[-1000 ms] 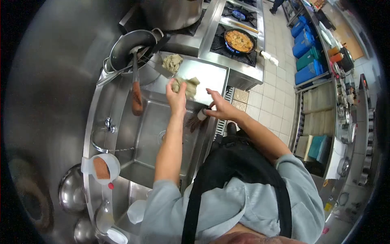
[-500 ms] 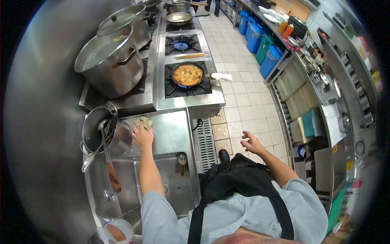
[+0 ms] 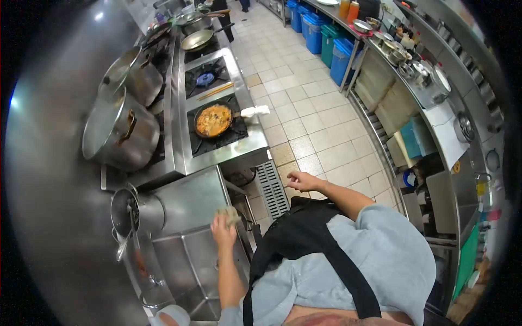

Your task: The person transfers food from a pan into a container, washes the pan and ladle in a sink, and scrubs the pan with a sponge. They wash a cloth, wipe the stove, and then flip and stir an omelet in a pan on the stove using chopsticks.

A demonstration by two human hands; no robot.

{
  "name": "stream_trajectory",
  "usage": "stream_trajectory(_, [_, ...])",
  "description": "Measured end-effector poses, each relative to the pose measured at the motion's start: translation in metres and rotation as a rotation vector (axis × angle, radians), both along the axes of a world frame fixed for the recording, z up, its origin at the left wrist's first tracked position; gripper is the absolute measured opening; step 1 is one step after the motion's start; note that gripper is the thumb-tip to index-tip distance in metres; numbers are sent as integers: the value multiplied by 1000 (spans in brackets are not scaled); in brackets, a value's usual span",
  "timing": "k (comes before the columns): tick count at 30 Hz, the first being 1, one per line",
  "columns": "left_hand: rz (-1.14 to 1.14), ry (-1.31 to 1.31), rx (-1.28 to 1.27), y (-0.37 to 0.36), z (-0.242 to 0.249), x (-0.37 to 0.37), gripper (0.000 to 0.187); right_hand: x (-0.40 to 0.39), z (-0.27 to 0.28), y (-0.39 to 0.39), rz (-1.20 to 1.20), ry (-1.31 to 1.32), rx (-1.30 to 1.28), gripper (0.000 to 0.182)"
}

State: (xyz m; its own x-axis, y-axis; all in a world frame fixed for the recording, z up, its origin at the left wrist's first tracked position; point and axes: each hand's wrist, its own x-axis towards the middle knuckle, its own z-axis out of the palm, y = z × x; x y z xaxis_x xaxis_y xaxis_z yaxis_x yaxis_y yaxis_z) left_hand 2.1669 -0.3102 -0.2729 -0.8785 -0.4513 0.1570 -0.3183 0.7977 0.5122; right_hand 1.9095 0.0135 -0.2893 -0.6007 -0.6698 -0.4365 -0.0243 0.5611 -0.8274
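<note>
My left hand (image 3: 222, 230) is closed on a crumpled beige cloth (image 3: 230, 215) at the right front edge of the steel counter (image 3: 190, 198), just beside the sink (image 3: 198, 255). Over the floor to the right of the counter, my right hand (image 3: 304, 182) hangs in the air with nothing in it, its fingers loosely bent and apart. At the counter's left stands a deep metal pot (image 3: 152, 213) with long-handled utensils in and around it.
A frying pan (image 3: 213, 120) of orange-brown food, its handle wrapped in white cloth (image 3: 254, 111), sits on the near burner. Chopsticks (image 3: 215, 91) lie behind it. Two big stockpots (image 3: 130, 144) stand left. Shelving (image 3: 380, 89) with dishes and blue bins (image 3: 341, 60) line the right.
My left hand has carried the cloth rightwards and nearer across the counter, away from the pot. My right hand has moved left, its fingers more bent. The camera view has turned.
</note>
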Motion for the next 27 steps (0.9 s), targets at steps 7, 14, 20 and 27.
stream_trajectory(7, [245,59,412,-21,15,37,38,-27,-52,17,100,191,-2,42])
stream_trajectory(14, [377,259,-34,-65,107,-10,39,-8,-81,55,80,285,139,43])
stream_trajectory(20, [117,225,46,-109,82,-59,45,37,-62,83,-144,261,216,44])
stream_trajectory(27, [8,-184,7,-109,-6,-66,73,93,-81,162,-307,210,338,46])
